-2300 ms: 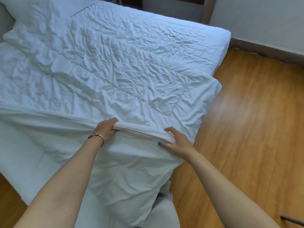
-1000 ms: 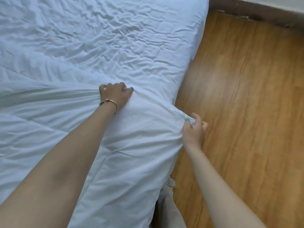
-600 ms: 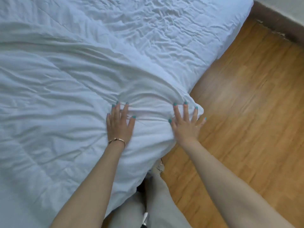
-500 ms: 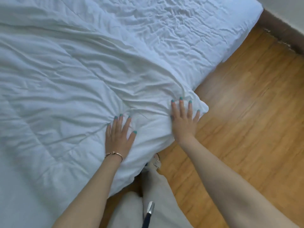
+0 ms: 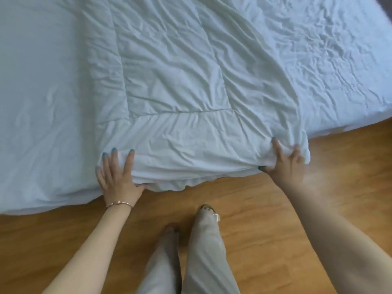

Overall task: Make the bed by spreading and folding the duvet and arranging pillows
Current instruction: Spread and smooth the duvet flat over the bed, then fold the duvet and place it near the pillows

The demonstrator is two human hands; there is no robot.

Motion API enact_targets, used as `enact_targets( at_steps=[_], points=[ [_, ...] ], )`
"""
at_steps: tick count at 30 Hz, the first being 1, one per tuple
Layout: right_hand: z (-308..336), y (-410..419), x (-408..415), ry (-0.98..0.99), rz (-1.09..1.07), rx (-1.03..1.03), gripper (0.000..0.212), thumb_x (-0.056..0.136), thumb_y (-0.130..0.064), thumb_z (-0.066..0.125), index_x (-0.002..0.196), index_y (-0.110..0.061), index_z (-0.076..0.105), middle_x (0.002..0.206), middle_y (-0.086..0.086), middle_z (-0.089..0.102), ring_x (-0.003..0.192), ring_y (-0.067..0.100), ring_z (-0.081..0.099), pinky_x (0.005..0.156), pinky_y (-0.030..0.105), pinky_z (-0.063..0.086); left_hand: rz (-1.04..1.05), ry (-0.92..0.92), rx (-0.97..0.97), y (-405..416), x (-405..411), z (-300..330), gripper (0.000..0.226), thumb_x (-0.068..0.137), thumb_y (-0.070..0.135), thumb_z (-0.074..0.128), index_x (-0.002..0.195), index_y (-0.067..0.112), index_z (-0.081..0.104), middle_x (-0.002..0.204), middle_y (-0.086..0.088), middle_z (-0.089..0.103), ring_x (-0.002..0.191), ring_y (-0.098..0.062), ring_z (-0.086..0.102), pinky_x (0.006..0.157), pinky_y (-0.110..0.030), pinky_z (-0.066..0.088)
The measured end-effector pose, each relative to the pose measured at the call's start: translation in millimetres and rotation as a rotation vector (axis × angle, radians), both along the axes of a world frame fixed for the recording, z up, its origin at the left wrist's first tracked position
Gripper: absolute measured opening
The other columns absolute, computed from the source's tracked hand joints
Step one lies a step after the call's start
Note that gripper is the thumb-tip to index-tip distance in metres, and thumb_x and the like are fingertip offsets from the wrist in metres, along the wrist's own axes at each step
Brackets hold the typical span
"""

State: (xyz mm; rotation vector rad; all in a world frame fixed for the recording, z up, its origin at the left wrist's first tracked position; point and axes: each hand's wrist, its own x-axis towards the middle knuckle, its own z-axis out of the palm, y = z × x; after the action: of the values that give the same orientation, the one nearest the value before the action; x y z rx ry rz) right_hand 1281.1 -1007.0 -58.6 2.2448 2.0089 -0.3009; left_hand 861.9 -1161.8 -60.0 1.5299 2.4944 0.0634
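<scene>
The white quilted duvet point(image 5: 180, 92) lies folded in a broad strip across the bed point(image 5: 42, 102), its near end hanging slightly over the bed's edge. My left hand point(image 5: 117, 175) rests flat with straight fingers on the duvet's near left corner, thumb at the hanging edge. My right hand point(image 5: 284, 164) grips the bunched near right corner, index finger stretched out over the fabric. No pillow is in view.
The wrinkled white sheet point(image 5: 339, 60) shows to the right of the duvet. Wooden floor point(image 5: 265, 209) runs along the bed's near edge, where my legs point(image 5: 203, 251) in light trousers stand.
The view swung round to face the bed's side. My hands moved apart to the duvet's two near corners, and the right hand went from pressing flat to gripping the fabric.
</scene>
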Motion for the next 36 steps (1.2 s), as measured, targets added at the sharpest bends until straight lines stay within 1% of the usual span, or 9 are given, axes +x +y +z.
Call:
enact_targets(
  at_steps=[2, 6, 10, 15, 20, 24, 27, 31, 36],
  points=[
    [-3.8, 7.6, 6.1, -0.030, 0.035, 0.050, 0.115, 0.036, -0.053, 0.093, 0.139, -0.037, 0.045, 0.145, 0.034, 0.023, 0.117, 0.059, 0.039, 0.087, 0.069, 0.038, 0.184, -0.069, 0.067, -2.3, -6.9, 2.2, 0.105, 0.057, 0.032, 0.088, 0.144, 0.038, 0.030, 0.157, -0.012, 0.006, 0.144, -0.041, 0.002, 0.108, -0.065, 0.010],
    [1.0, 30.2, 11.6, -0.088, 0.102, -0.057, 0.125, 0.036, -0.061, 0.089, 0.142, -0.054, 0.022, 0.148, 0.023, 0.015, 0.132, 0.051, 0.022, 0.093, 0.074, 0.025, 0.229, -0.222, 0.248, -5.7, -15.4, 0.6, 0.090, 0.067, -0.005, 0.075, 0.142, 0.029, 0.038, 0.147, -0.024, 0.017, 0.131, -0.049, 0.026, 0.107, -0.054, 0.031],
    [5.0, 46.8, 23.8, 0.003, 0.143, -0.119, 0.124, 0.047, -0.056, 0.089, 0.144, -0.056, 0.011, 0.143, 0.023, 0.018, 0.122, 0.047, 0.033, 0.096, 0.064, 0.034, 0.352, -0.274, 0.310, -10.6, -7.8, -1.6, 0.083, 0.073, -0.017, 0.054, 0.143, 0.025, 0.040, 0.137, -0.027, 0.026, 0.115, -0.046, 0.043, 0.104, -0.047, 0.036],
    [0.2, 74.2, 44.8, 0.211, 0.201, -0.121, 0.125, 0.059, -0.027, 0.091, 0.152, -0.040, 0.009, 0.140, 0.032, 0.015, 0.112, 0.049, 0.039, 0.091, 0.054, 0.044, 0.377, -0.271, 0.209, -21.5, -8.8, 8.4, 0.091, 0.076, -0.018, 0.054, 0.147, 0.034, 0.030, 0.132, -0.015, 0.031, 0.093, -0.039, 0.053, 0.090, -0.048, 0.046],
    [-8.8, 84.5, 56.8, 0.177, 0.358, -0.087, 0.093, 0.079, -0.001, 0.064, 0.154, -0.030, 0.017, 0.107, 0.037, 0.053, 0.085, 0.050, 0.055, 0.066, 0.047, 0.045, 0.359, -0.329, -0.078, -34.6, -8.8, 21.5, 0.095, 0.088, 0.006, 0.061, 0.141, 0.060, 0.004, 0.118, -0.019, 0.058, 0.091, -0.039, 0.061, 0.080, -0.047, 0.053],
    [7.9, 71.3, 79.2, 0.136, 0.430, -0.131, 0.098, 0.071, -0.004, 0.068, 0.150, -0.038, 0.021, 0.108, 0.031, 0.055, 0.085, 0.049, 0.057, 0.061, 0.039, 0.039, 0.285, -0.148, -0.286, -86.5, -9.6, 32.5, 0.105, 0.084, -0.003, 0.052, 0.138, 0.064, -0.008, 0.098, -0.017, 0.058, 0.082, -0.038, 0.061, 0.073, -0.041, 0.051],
    [20.9, 62.9, 89.1, 0.067, 0.435, -0.215, 0.098, 0.072, -0.006, 0.068, 0.149, -0.041, 0.019, 0.116, 0.029, 0.052, 0.088, 0.047, 0.058, 0.062, 0.037, 0.037, 0.283, -0.092, -0.408, -114.1, 4.7, 35.4, 0.109, 0.085, -0.001, 0.051, 0.132, 0.065, -0.021, 0.087, -0.009, 0.053, 0.074, -0.031, 0.059, 0.068, -0.039, 0.051],
    [30.3, 58.7, 68.0, -0.125, 0.331, -0.255, 0.101, 0.080, -0.013, 0.063, 0.145, -0.055, -0.002, 0.110, 0.015, 0.039, 0.086, 0.037, 0.054, 0.064, 0.041, 0.043, 0.390, -0.030, -0.467, -93.7, 8.6, 32.3, 0.094, 0.092, 0.009, 0.039, 0.134, 0.058, -0.029, 0.096, -0.008, 0.062, 0.072, -0.026, 0.057, 0.068, -0.034, 0.047],
    [28.2, 33.3, 23.8, -0.198, 0.082, -0.249, 0.104, 0.069, -0.011, 0.072, 0.147, -0.030, 0.006, 0.140, 0.018, 0.022, 0.120, 0.037, 0.035, 0.087, 0.055, 0.043, 0.406, -0.197, -0.635, -105.5, 29.5, 36.5, 0.074, 0.098, 0.031, 0.037, 0.146, 0.046, -0.018, 0.114, -0.003, 0.052, 0.083, -0.020, 0.057, 0.068, -0.032, 0.050]
  ],
)
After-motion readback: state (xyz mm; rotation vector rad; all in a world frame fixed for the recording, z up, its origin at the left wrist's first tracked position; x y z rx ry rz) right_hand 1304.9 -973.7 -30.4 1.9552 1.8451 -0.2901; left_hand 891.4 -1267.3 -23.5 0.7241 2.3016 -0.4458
